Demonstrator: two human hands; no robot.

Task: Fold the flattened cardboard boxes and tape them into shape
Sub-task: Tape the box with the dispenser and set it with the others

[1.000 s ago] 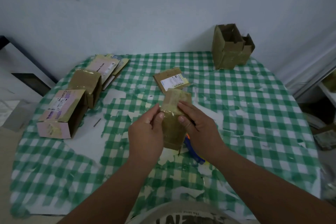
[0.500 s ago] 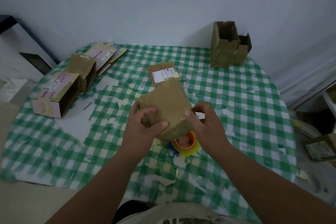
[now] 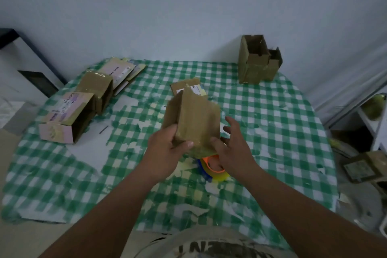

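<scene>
Above the tape roll [image 3: 213,168], left hand [image 3: 167,148] grips box [image 3: 194,123].

Matt brown cardboard on the box [image 3: 193,119], with a glossy skin of clear tape low down near the grip. Shiny plastic on the tape roll [image 3: 212,168], orange core, clear yellowish film. Glossy green-checked plastic cloth [image 3: 261,123] over the surface, torn and peeling to a dull white underlayer. Same matt cardboard on the folded boxes [image 3: 256,63] at the back. Smooth pale printed paper labels on the left boxes [image 3: 67,115].
</scene>
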